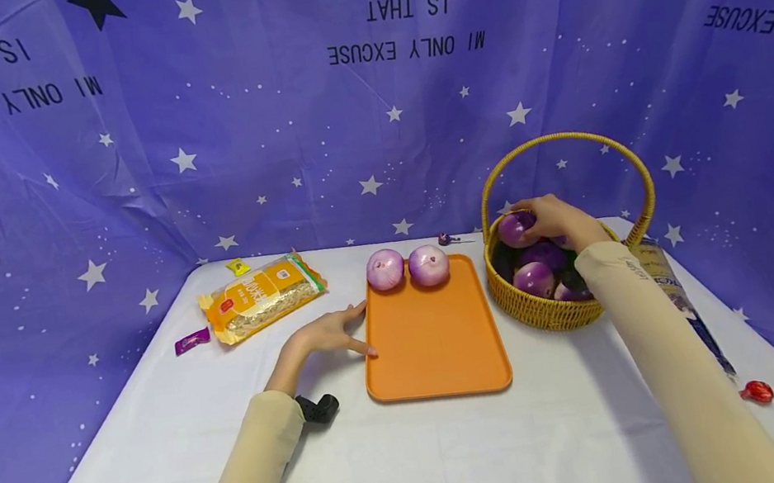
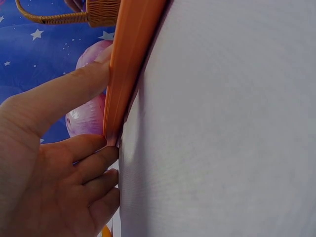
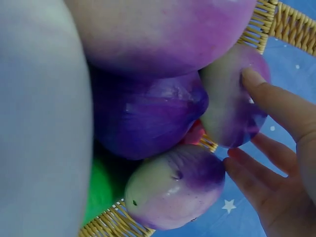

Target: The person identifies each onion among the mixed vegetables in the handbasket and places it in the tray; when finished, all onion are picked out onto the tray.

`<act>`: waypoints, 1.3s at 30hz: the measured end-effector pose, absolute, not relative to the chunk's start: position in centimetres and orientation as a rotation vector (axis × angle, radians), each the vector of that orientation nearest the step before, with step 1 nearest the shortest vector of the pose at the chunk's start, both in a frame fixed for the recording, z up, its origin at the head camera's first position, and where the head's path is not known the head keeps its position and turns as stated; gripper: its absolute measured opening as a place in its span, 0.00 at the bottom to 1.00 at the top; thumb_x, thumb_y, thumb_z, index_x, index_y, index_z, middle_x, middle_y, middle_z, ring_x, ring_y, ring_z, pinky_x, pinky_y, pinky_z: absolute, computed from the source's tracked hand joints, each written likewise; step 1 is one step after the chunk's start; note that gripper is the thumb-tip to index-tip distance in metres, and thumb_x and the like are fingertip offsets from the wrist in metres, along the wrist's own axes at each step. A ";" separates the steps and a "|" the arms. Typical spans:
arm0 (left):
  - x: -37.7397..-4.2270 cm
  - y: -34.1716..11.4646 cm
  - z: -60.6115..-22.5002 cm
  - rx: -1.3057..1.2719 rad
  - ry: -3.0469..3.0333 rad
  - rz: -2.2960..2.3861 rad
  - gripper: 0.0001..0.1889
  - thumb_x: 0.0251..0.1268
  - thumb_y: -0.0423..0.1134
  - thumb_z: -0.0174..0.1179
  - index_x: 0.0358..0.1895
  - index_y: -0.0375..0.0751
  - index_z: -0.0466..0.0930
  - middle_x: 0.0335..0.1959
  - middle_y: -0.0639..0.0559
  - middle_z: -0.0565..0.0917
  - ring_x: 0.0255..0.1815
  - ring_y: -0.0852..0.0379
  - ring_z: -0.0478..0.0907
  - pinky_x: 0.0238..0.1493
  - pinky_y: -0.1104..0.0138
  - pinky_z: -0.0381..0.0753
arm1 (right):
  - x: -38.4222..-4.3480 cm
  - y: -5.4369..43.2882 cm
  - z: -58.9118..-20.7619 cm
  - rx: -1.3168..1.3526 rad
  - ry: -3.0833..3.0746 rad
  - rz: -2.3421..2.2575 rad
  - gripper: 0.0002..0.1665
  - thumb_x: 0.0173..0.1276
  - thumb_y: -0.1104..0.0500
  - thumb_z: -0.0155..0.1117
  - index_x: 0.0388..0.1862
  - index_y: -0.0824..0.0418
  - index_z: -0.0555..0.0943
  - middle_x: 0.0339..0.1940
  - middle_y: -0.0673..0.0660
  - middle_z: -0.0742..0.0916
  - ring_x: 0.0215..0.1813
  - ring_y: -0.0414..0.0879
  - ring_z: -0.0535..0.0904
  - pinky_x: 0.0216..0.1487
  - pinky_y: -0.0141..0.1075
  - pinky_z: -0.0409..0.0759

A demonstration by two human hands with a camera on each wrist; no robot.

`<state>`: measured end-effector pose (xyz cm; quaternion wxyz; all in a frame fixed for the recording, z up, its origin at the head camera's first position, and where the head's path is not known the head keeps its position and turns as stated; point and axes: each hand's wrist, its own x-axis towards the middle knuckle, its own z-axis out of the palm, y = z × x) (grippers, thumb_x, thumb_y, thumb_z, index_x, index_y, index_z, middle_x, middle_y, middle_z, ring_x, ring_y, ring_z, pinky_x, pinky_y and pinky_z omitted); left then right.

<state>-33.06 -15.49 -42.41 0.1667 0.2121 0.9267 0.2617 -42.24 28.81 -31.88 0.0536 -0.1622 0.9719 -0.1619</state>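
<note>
My left hand [image 1: 326, 334] rests at the left edge of an orange tray [image 1: 435, 343], with thumb and index finger spread along it. The left wrist view shows the thumb touching the tray's rim [image 2: 121, 69] and the other fingers loosely bent beside it. Two light purple onions [image 1: 386, 269] sit side by side on the tray's far end. My right hand [image 1: 558, 217] reaches into a wicker basket [image 1: 552, 319] and holds a purple onion [image 3: 234, 101] between thumb and fingers. More onions [image 3: 175, 187] lie around it, with something green [image 3: 103, 187] partly hidden underneath.
The basket's tall handle [image 1: 559, 136] arches above the right hand. An orange-yellow food bag [image 1: 264, 297], a purple candy [image 1: 192, 341] and a yellow candy [image 1: 237, 266] lie left. A lollipop [image 1: 444, 239] lies behind the tray. At right are a dark packet [image 1: 681, 298] and a red candy [image 1: 757, 391].
</note>
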 end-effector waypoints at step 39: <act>-33.0 -15.6 -42.3 0.603 2.642 0.731 0.56 0.48 0.61 0.71 0.77 0.46 0.50 0.75 0.34 0.51 0.74 0.36 0.50 0.73 0.47 0.49 | -31.2 24.4 -32.5 -1.147 3.140 -0.739 0.38 0.52 0.63 0.78 0.63 0.67 0.74 0.56 0.66 0.82 0.56 0.61 0.78 0.58 0.55 0.75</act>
